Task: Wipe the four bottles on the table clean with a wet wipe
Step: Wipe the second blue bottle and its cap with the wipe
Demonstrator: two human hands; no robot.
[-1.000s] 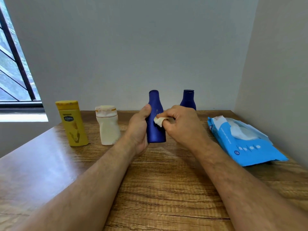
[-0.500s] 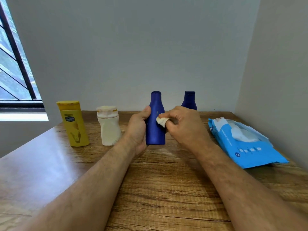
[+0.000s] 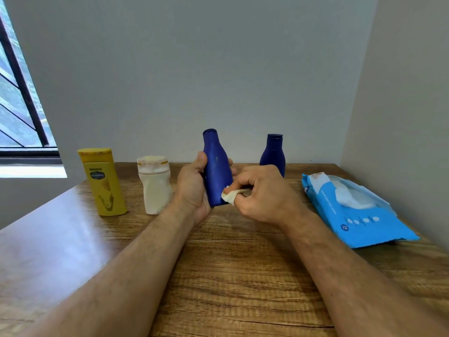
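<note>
— Standing by the wooden table [image 3: 243,276], could you see what the person's hands were doing?

— Yes. The left hand [image 3: 194,188] was wrapped round the nearer dark blue bottle [image 3: 216,171], thumb on the near side and fingertips showing past its right edge. It leaned a little to the left, its base low against the palm; whether it touched the table, I couldn't tell.

— And the other hand?

— The right hand [image 3: 262,190] pinched a crumpled wet wipe [image 3: 229,197] between thumb and curled fingers, pressed to the lower right side of that bottle.

— Where were the other bottles?

— All 3 stood upright toward the back. The yellow Vaseline bottle [image 3: 103,182] was farthest left, the cream-white bottle [image 3: 154,186] just beside it, both left of the hands. The second dark blue bottle [image 3: 273,154] stood behind the right hand, partly hidden by it.

— Anything else?

— A blue wet wipes pack [image 3: 352,212] lay flat at the right, near the side wall, its flap open with a white wipe showing. A barred window [image 3: 19,93] was at the far left.
</note>
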